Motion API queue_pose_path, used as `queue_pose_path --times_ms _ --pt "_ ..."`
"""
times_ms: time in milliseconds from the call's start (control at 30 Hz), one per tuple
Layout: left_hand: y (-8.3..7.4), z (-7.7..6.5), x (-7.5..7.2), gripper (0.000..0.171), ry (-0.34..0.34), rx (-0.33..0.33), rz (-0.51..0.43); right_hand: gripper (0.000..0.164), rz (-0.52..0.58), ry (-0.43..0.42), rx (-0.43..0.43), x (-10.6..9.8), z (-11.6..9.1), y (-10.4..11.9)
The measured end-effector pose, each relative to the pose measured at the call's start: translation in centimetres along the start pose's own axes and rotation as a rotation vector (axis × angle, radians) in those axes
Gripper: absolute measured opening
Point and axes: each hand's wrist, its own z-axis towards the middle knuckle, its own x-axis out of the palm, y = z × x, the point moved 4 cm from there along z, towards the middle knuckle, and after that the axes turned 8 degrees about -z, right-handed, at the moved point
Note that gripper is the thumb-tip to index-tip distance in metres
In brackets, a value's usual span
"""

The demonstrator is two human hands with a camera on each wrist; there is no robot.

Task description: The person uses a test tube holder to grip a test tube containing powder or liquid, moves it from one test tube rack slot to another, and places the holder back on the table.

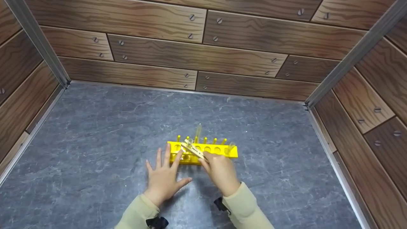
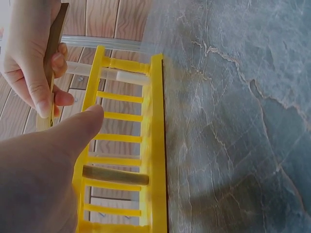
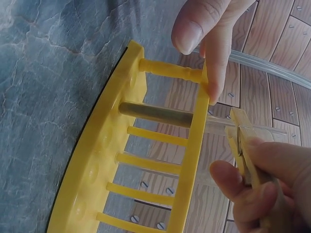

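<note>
My right hand grips a wooden test tube clamp. The clamp's tip lies at the upper part of a glass test tube, which stands in the yellow test tube rack near its left end, brownish liquid inside. My left hand has its fingers spread and straight, fingertips at the rack's left end on the top rail. A second test tube stands at the rack's right end, with whitish contents in the left wrist view. A third tube rises behind the rack over its row of pegs.
The rack stands on a grey marble-patterned table. Wood-patterned panels close off the back and both sides, with metal strips at the corners. Several yellow pegs stick up along the rack's rear.
</note>
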Motion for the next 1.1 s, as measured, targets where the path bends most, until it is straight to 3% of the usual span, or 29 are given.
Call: queue_pose_path --times_ms 1100 --pt "0.1 -0.1 0.1 0.093 -0.024 0.017 -0.026 0.015 -0.019 -0.004 -0.007 1.2 -0.1 -0.1"
